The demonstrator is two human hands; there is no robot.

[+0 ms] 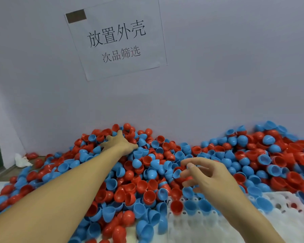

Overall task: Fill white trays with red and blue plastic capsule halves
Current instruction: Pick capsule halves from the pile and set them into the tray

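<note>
A big heap of red and blue capsule halves (144,172) covers the table against the wall. My left hand (120,142) reaches far into the heap's top near the wall, fingers spread flat on the halves. Nearer and to the right, my right hand (207,174) hovers just above the heap with fingers loosely curled; no half is plainly held in it. A white tray (191,225) with round holes lies at the lower right, partly under the heap. One red half (176,206) and two blue halves (197,206) sit in its far row.
A pale wall rises right behind the heap, with a paper sign (116,37) printed in Chinese characters taped to it. A crumpled white tissue (22,161) lies at the left by the wall's corner. More halves pile high at the right (279,146).
</note>
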